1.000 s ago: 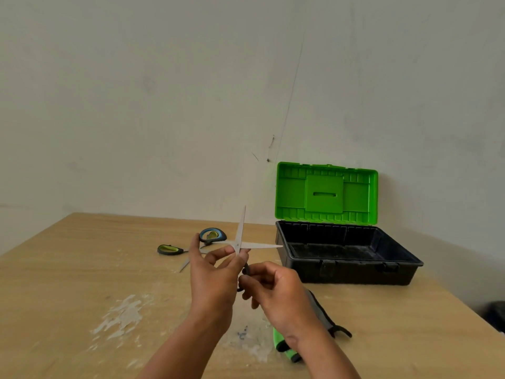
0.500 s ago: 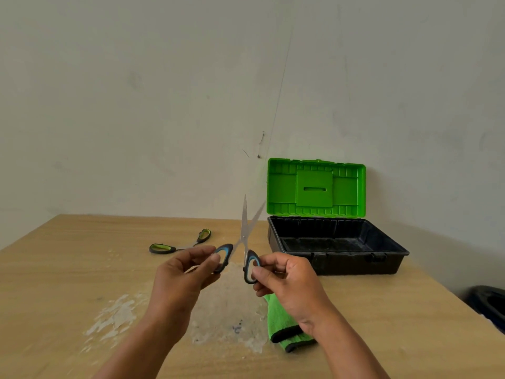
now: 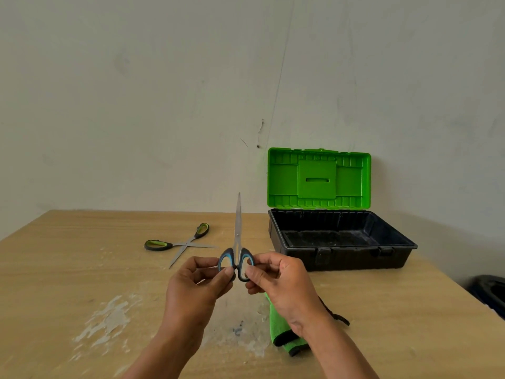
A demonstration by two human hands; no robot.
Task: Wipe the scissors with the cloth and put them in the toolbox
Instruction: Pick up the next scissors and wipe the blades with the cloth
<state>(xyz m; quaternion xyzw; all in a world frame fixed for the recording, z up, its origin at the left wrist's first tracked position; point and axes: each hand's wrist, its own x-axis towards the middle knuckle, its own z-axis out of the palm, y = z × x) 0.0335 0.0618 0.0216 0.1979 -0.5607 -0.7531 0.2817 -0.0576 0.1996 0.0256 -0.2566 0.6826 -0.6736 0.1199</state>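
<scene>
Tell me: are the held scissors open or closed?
Closed: the blue scissors point up as one narrow blade, handle loops side by side, pinched by left hand and right hand.

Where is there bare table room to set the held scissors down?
Table bare left of the green scissors, and right of the cloth before the toolbox. Toolbox floor looks bare. Crowded mid-table: left hand and right hand on the blue scissors, cloth.

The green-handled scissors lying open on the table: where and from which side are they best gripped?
Probably by the black-and-green handle loops of the steel-bladed scissors, coming from above on the left. They lie flat with blades crossed open, tips pointing right and toward the near side, so the handles are the safe end.
</scene>
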